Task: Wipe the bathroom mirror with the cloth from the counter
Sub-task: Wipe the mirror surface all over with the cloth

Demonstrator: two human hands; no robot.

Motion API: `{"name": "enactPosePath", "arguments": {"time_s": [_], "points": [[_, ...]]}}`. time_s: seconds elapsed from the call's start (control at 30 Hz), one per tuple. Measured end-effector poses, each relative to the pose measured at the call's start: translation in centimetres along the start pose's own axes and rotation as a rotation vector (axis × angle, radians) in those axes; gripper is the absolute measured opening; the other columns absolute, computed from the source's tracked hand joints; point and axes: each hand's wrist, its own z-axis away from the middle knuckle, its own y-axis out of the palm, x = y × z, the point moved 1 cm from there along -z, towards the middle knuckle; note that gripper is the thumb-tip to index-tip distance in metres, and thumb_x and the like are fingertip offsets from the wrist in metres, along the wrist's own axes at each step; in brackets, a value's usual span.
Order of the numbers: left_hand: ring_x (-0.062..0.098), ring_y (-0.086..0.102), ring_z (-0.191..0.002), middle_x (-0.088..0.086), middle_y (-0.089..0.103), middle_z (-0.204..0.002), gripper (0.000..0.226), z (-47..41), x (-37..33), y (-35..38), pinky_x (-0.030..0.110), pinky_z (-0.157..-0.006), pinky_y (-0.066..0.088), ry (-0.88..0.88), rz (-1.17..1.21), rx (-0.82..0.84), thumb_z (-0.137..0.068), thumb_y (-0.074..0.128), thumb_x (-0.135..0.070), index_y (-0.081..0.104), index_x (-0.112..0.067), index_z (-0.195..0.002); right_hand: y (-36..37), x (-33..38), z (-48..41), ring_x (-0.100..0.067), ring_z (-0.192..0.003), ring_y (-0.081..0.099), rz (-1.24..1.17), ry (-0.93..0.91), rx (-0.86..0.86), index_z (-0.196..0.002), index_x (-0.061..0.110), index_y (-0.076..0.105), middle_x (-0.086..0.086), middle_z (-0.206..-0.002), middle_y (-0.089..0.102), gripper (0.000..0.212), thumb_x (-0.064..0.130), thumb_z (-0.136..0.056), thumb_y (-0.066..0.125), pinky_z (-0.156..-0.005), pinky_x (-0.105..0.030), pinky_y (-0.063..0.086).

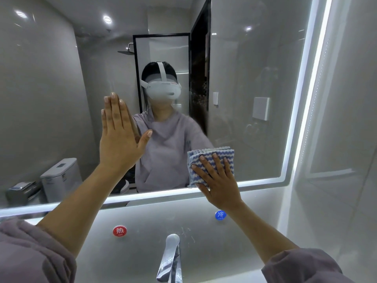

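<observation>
At the bathroom mirror (51, 88), toward five o'clock on the glass and just above its lit lower edge (163, 194), my right hand (219, 180) presses the cloth (193, 157) flat against the surface. The fingers are straight and fanned, not curled round anything. I judge the spread is there to push evenly across the whole pad.

The cloth is folded into a thick square, with several layers showing along its top edge. It looks soft and ribbed, with wavy blue and white bands, so it should drag lightly on the glass.

My left hand (118, 139) is at about ten o'clock from the cloth and well apart from it. The palm lies flat on the glass with the fingers straight and together and the thumb out to the side. It holds nothing, and I read it as a brace while I lean in.

Faint smears cloud the glass toward two o'clock, so by my estimate most of the wiping is yet to come.

Below, at six o'clock, a polished chrome faucet (170, 260) rises from the bench side. A glossy red disc (119, 231) sits at its ten o'clock and a blue disc (220, 214) at its one o'clock. Both are set on the smooth grey panel (153, 219) under the mirror. Loose mauve sleeves (30, 252) are pushed back from both forearms.
</observation>
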Motion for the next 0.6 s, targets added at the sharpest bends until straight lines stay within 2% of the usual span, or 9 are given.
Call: {"name": "enactPosePath", "arguments": {"time_s": [0.17, 0.27, 0.33, 0.4, 0.5, 0.6], "points": [[0.04, -0.005, -0.148, 0.029, -0.003, -0.158, 0.095, 0.0, 0.0, 0.1, 0.044, -0.122, -0.002, -0.008, 0.006, -0.006, -0.094, 0.022, -0.065, -0.002, 0.009, -0.149, 0.1, -4.8, 2.6, -0.032, -0.148, 0.004, 0.017, 0.065, 0.035, -0.153, 0.031, 0.014, 0.003, -0.162, 0.0, 0.056, 0.05, -0.101, 0.024, -0.12, -0.051, 0.003], [0.042, -0.004, -0.148, 0.031, -0.002, -0.158, 0.094, 0.0, -0.1, 0.1, 0.046, -0.122, -0.001, 0.002, -0.007, -0.014, -0.094, 0.023, -0.063, -0.002, 0.01, -0.148, -0.4, -7.7, 4.1, -0.034, -0.148, 0.003, 0.024, 0.165, 0.075, -0.153, 0.028, 0.006, -0.002, -0.162, -0.002, 0.058, 0.049, -0.101, 0.019, -0.119, -0.052, 0.006], [0.043, -0.003, -0.148, 0.031, -0.002, -0.157, 0.093, 0.0, -0.1, 0.1, 0.046, -0.122, -0.002, 0.008, -0.011, -0.023, -0.095, 0.023, -0.062, -0.001, 0.011, -0.148, -0.8, -9.3, 4.8, -0.034, -0.148, 0.0, 0.022, 0.26, 0.125, -0.154, 0.024, 0.004, -0.005, -0.162, -0.002, 0.059, 0.05, -0.101, 0.014, -0.12, -0.048, 0.0], [0.042, -0.003, -0.148, 0.031, -0.002, -0.157, 0.093, 0.0, -0.2, 0.0, 0.045, -0.122, -0.003, 0.007, -0.006, -0.028, -0.095, 0.025, -0.061, -0.002, 0.011, -0.148, -1.1, -10.7, 5.5, -0.034, -0.148, 0.0, 0.01, 0.345, 0.176, -0.154, 0.022, 0.004, -0.008, -0.162, 0.001, 0.061, 0.052, -0.101, 0.012, -0.121, -0.046, -0.003], [0.042, -0.002, -0.148, 0.031, -0.002, -0.157, 0.093, 0.0, -0.3, -0.1, 0.044, -0.122, -0.003, 0.003, 0.002, -0.034, -0.095, 0.028, -0.06, -0.002, 0.011, -0.148, -1.7, -12.7, 6.2, -0.033, -0.148, -0.003, -0.023, 0.469, 0.235, -0.152, 0.013, 0.018, -0.013, -0.161, 0.006, 0.068, 0.055, -0.1, 0.009, -0.121, -0.045, -0.005], [0.043, -0.001, -0.147, 0.032, 0.0, -0.157, 0.094, 0.0, -0.4, -0.2, 0.045, -0.122, -0.003, 0.002, 0.019, -0.037, -0.095, 0.029, -0.059, -0.001, 0.011, -0.148, -2.1, -14.0, 6.8, -0.029, -0.148, -0.008, -0.053, 0.548, 0.235, -0.152, 0.014, 0.016, -0.005, -0.162, -0.005, 0.069, 0.057, -0.099, 0.008, -0.12, -0.044, -0.006]]}}
